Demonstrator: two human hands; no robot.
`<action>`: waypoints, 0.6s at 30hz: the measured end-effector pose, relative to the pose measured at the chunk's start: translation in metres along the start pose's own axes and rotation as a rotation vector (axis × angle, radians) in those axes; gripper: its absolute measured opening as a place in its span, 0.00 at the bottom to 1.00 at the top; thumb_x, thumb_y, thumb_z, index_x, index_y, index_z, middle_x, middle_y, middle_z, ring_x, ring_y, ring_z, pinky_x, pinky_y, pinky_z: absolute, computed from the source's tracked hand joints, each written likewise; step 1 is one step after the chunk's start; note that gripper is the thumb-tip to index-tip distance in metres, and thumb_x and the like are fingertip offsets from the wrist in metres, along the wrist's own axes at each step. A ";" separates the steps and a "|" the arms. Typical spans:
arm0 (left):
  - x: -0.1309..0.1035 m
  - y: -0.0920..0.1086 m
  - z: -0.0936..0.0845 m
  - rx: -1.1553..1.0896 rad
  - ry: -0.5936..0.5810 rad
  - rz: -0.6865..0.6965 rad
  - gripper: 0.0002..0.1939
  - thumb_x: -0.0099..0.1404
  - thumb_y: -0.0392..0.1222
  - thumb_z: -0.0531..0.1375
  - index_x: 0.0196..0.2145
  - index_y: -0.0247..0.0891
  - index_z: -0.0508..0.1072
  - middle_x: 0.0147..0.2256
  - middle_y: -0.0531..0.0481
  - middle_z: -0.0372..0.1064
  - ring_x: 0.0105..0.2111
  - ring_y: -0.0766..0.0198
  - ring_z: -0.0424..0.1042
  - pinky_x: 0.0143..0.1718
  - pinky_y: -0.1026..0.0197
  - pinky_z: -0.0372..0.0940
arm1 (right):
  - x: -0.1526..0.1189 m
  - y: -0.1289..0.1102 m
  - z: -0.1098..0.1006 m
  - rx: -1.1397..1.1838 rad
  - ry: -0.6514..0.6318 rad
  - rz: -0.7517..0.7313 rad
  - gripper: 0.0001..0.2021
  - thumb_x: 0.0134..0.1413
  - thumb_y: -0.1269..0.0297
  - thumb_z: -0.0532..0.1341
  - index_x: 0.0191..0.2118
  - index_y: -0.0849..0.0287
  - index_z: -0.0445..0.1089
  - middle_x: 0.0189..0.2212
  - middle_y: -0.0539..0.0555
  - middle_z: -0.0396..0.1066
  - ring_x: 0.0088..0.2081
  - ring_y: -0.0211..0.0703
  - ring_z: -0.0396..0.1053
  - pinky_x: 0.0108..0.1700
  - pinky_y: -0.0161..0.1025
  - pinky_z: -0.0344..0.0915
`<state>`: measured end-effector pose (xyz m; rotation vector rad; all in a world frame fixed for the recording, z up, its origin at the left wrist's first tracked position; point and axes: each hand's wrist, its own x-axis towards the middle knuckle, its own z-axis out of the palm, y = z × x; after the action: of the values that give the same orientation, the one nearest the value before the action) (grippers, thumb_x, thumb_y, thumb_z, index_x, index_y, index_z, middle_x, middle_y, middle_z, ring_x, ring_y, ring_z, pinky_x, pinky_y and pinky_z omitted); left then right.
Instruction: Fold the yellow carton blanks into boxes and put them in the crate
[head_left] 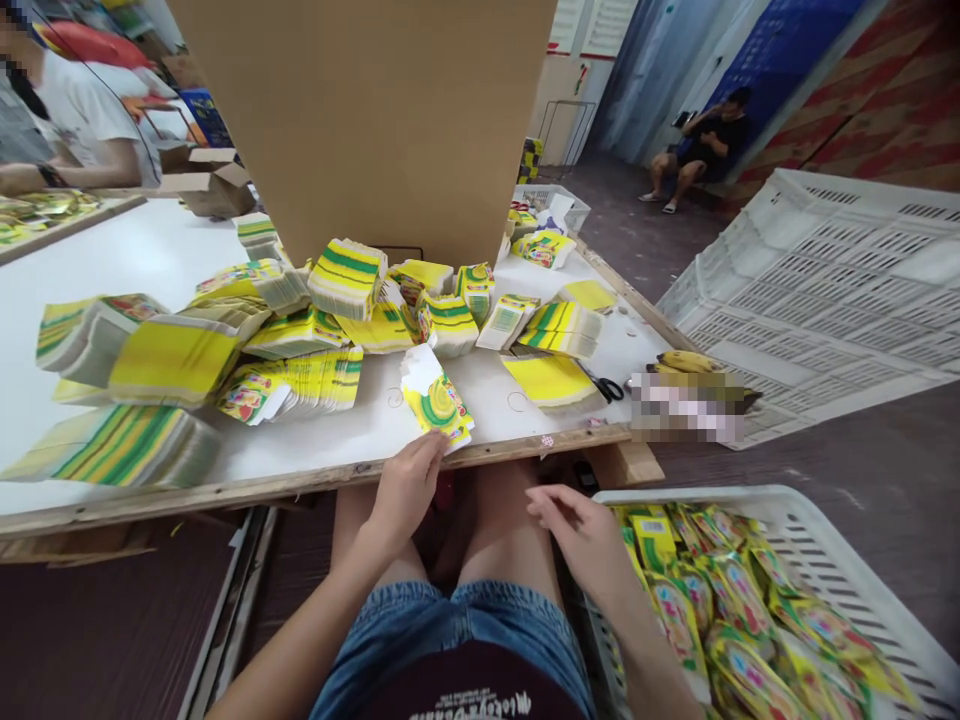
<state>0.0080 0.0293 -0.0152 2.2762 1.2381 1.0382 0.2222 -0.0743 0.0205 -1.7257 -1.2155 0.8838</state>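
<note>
My left hand (pixel 411 482) is at the table's front edge, its fingers pinched on the lower end of a flat yellow printed carton (pixel 436 398). The carton lies on the white tabletop, its white flaps pointing away from me. My right hand (pixel 574 515) hovers beside my thigh, left of the basket, with its fingers loosely bent and apart and nothing in them. Behind the carton, bundles of yellow and green cartons (pixel 349 278) are heaped across the table. A single yellow stack (pixel 550 380) lies to the right, next to black-handled scissors (pixel 609 388).
A white basket (pixel 814 510) of yellow packets stands low at the right. White crates (pixel 810 290) and bananas (pixel 686 362) are beyond it. A tall cardboard sheet (pixel 375 120) rises behind the cartons. One person (pixel 97 110) is at the left; another (pixel 709 140) sits far back.
</note>
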 end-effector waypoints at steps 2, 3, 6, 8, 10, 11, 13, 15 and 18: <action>-0.006 0.002 -0.001 -0.004 0.010 0.027 0.14 0.69 0.37 0.52 0.48 0.40 0.73 0.49 0.42 0.74 0.53 0.55 0.71 0.54 0.48 0.68 | 0.010 -0.008 0.026 0.144 -0.002 0.014 0.18 0.55 0.48 0.60 0.36 0.59 0.76 0.28 0.57 0.78 0.26 0.46 0.71 0.31 0.41 0.68; -0.006 0.002 0.000 0.000 0.016 0.038 0.14 0.68 0.38 0.54 0.50 0.39 0.72 0.51 0.41 0.73 0.55 0.54 0.69 0.56 0.47 0.66 | 0.015 -0.010 0.036 0.200 -0.006 0.016 0.18 0.55 0.48 0.60 0.36 0.60 0.76 0.27 0.57 0.77 0.25 0.44 0.69 0.30 0.40 0.67; -0.001 -0.003 0.002 0.054 0.059 0.059 0.20 0.65 0.37 0.59 0.54 0.39 0.69 0.56 0.40 0.68 0.58 0.49 0.64 0.58 0.41 0.63 | 0.025 -0.012 0.053 0.305 -0.024 0.016 0.18 0.53 0.48 0.62 0.35 0.61 0.76 0.25 0.56 0.76 0.23 0.41 0.67 0.27 0.37 0.65; 0.003 -0.007 0.004 0.087 0.096 0.073 0.18 0.65 0.32 0.56 0.52 0.41 0.71 0.55 0.41 0.69 0.58 0.49 0.64 0.57 0.40 0.63 | 0.029 -0.012 0.056 0.326 -0.030 0.019 0.19 0.52 0.48 0.63 0.35 0.61 0.75 0.24 0.56 0.76 0.22 0.40 0.66 0.26 0.37 0.64; 0.003 -0.009 0.005 0.075 0.132 0.109 0.19 0.66 0.29 0.53 0.50 0.43 0.73 0.53 0.43 0.70 0.58 0.52 0.64 0.57 0.42 0.64 | 0.029 -0.011 0.055 0.340 -0.018 0.032 0.20 0.52 0.47 0.63 0.36 0.62 0.75 0.24 0.55 0.76 0.21 0.38 0.64 0.25 0.36 0.62; 0.001 -0.009 0.005 0.053 0.147 0.138 0.20 0.67 0.29 0.52 0.51 0.44 0.73 0.53 0.43 0.71 0.58 0.53 0.65 0.56 0.43 0.65 | 0.028 -0.011 0.054 0.363 -0.011 0.050 0.20 0.52 0.47 0.62 0.36 0.62 0.75 0.24 0.55 0.76 0.21 0.38 0.64 0.25 0.35 0.61; -0.006 -0.006 0.005 -0.002 0.174 0.221 0.21 0.67 0.28 0.53 0.53 0.45 0.71 0.53 0.43 0.71 0.58 0.54 0.65 0.56 0.45 0.66 | 0.027 -0.011 0.052 0.443 0.003 0.100 0.21 0.52 0.46 0.62 0.37 0.63 0.75 0.26 0.56 0.76 0.21 0.36 0.63 0.23 0.34 0.58; -0.014 -0.001 0.004 -0.062 0.160 0.311 0.23 0.66 0.27 0.54 0.56 0.44 0.69 0.53 0.41 0.71 0.58 0.53 0.65 0.56 0.46 0.66 | 0.027 -0.011 0.051 0.547 0.004 0.153 0.22 0.51 0.46 0.64 0.38 0.63 0.75 0.27 0.56 0.76 0.21 0.36 0.64 0.22 0.33 0.56; -0.024 0.012 0.001 -0.172 0.049 0.417 0.27 0.65 0.25 0.53 0.58 0.43 0.66 0.55 0.41 0.70 0.60 0.53 0.63 0.58 0.47 0.65 | 0.028 -0.010 0.051 0.704 0.031 0.186 0.22 0.43 0.51 0.70 0.41 0.61 0.73 0.27 0.52 0.75 0.22 0.35 0.64 0.22 0.32 0.57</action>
<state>0.0073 0.0027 -0.0193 2.4369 0.6673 1.2904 0.1812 -0.0338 0.0059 -1.2723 -0.6077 1.2117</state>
